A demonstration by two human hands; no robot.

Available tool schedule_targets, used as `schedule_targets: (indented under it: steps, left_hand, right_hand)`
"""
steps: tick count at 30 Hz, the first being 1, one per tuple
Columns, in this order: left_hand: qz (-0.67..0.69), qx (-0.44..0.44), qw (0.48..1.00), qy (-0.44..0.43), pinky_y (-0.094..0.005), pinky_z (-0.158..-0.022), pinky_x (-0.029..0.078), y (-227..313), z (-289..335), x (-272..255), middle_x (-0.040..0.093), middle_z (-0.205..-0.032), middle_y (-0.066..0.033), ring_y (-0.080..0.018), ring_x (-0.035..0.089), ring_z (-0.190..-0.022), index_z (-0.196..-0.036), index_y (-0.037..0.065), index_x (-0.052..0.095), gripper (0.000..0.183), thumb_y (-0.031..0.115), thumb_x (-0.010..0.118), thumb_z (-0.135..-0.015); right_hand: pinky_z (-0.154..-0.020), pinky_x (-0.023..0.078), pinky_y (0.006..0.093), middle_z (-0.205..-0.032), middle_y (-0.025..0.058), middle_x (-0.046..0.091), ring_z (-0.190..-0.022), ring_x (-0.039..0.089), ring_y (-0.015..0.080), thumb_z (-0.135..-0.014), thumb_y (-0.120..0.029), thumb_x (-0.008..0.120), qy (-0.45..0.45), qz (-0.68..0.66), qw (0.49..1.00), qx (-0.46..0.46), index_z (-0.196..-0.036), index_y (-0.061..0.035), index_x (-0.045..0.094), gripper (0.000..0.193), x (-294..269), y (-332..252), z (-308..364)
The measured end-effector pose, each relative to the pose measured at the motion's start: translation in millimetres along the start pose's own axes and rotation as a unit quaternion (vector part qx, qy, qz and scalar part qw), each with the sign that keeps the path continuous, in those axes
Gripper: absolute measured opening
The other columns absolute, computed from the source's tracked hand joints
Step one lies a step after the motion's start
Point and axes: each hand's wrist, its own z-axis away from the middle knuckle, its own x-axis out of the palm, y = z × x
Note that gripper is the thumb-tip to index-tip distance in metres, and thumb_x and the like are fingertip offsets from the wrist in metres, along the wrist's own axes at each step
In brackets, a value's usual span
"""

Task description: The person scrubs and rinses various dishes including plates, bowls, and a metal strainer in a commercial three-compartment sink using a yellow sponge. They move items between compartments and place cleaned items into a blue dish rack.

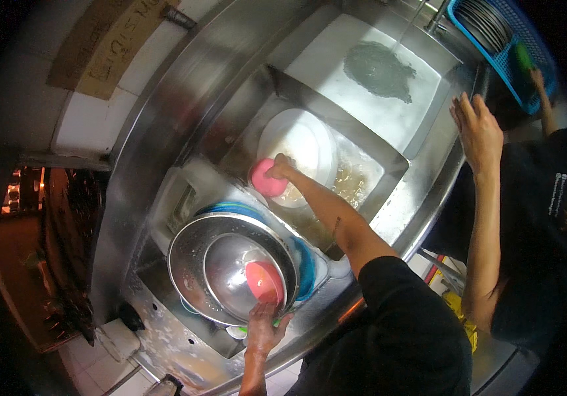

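Observation:
My left hand (264,329) is at the near rim of nested metal bowls (188,284). Its fingers are on the lower edge of a pink bowl (265,280), which tilts inside the inner metal bowl; the thumb stands out to the side. Reaching forward into the middle sink basin, my right hand (282,167) grips a second pink bowl (268,179). That bowl is over the near-left edge of a large white round dish (306,135) lying in cloudy water. The fingers of my right hand are partly hidden against the bowl.
Water runs into the far, whitish basin (323,56). A blue basket (528,99) with stacked plates stands at the far right. A co-worker's raised hand (481,132) is beside the sink's right edge (452,178). Blue dishes (305,270) lie beneath the metal bowls.

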Motion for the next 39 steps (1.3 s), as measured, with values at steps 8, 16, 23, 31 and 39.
schedule_targets:
  steps: [8,16,23,31,39]
  left_hand:
    - [0.052,-0.166,0.947,0.269,-0.0362,-0.082,0.045,-23,60,-29,0.061,-0.100,-0.0139,-0.0263,0.057,-0.090,-0.109,-0.001,0.058,0.036,0.017,0.069,-0.079]
    - [0.285,-0.347,0.811,0.374,-0.0357,-0.080,0.043,-111,82,-15,0.050,-0.117,-0.0136,-0.0231,0.052,-0.098,-0.133,0.004,0.035,0.055,0.038,0.051,-0.094]
    - [0.341,-0.343,0.807,0.340,-0.0363,-0.089,0.041,-71,46,-10,0.047,-0.125,-0.0113,-0.0227,0.049,-0.107,-0.140,0.005,0.025,0.064,0.042,0.050,-0.094]
    - [0.319,-0.325,0.798,0.395,-0.0369,-0.089,0.042,-117,110,8,0.046,-0.126,-0.0117,-0.0230,0.049,-0.109,-0.135,0.003,0.032,0.056,0.040,0.047,-0.096]
    - [0.349,-0.339,0.812,0.322,-0.0375,-0.088,0.044,-108,150,-9,0.054,-0.120,-0.0132,-0.0231,0.055,-0.102,-0.128,0.005,0.041,0.046,0.039,0.041,-0.098]
  right_hand:
    - [-0.078,0.051,0.0321,-0.096,0.0141,0.065,-0.087,0.064,0.0216,-0.066,-0.015,0.076,0.179,-0.417,0.865,-0.216,-0.105,0.0011,0.057,0.046,-123,-49,146]
    - [-0.085,0.047,0.0357,-0.105,0.0118,0.061,-0.098,0.059,0.0262,-0.068,-0.019,0.078,0.059,-0.236,0.812,-0.531,-0.104,-0.0031,0.059,0.044,-114,-86,331]
    - [-0.091,0.044,0.0392,-0.113,0.0210,0.057,-0.106,0.055,0.0333,-0.080,-0.024,0.066,0.275,-0.126,0.944,0.130,-0.114,0.0032,0.053,0.046,-88,96,92]
    - [-0.098,0.041,0.0386,-0.120,0.0232,0.057,-0.113,0.055,0.0330,-0.085,-0.024,0.051,0.091,0.039,0.978,0.182,-0.113,0.0047,0.059,0.041,-41,183,22]
    - [-0.082,0.052,0.0412,-0.101,0.0241,0.064,-0.097,0.063,0.0362,-0.077,-0.023,0.060,0.140,0.111,0.971,0.161,-0.101,0.0049,0.062,0.037,-81,174,37]
